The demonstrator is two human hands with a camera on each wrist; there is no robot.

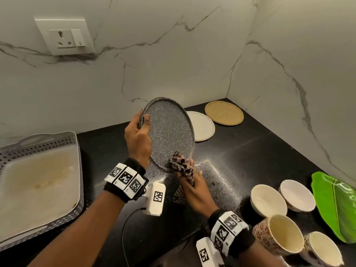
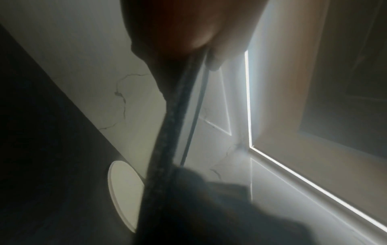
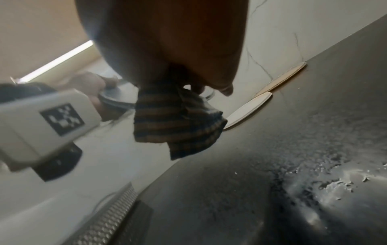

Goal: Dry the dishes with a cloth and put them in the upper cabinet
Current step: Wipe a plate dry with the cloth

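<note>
Speckled plate (image 1: 169,132): we see it held tilted, nearly on edge, above the middle of the black countertop (image 1: 250,151), its face turned toward the right; in the left wrist view only its dark rim (image 2: 167,132) shows, edge-on.
Left hand (image 1: 137,139): grips the plate at its upper left rim, thumb on the face, fingers curled behind.
Right hand (image 1: 194,187): fingers closed around the striped cloth (image 1: 182,167), which is bunched and pressed to the plate's lower edge; a loose tail hangs below the hand (image 3: 173,122).
Key relation: the plate's face lies up and to the left of the right-hand fingers. We judge that the right hand is placed to wipe and the left to carry the plate afterward.
Step in hand: drying, by our reading. The upper cabinet is not in the head view, so we cannot place it.
Counter surface: wet droplets below the plate (image 3: 335,182).
Back corner: white plate (image 1: 202,125) lying flat, woven round plate (image 1: 224,112) just behind it.
Right edge: two white bowls (image 1: 267,201), two patterned cups (image 1: 279,234), green leaf-shaped plate (image 1: 335,207).
Left edge: grey perforated tray (image 1: 38,180).
</note>
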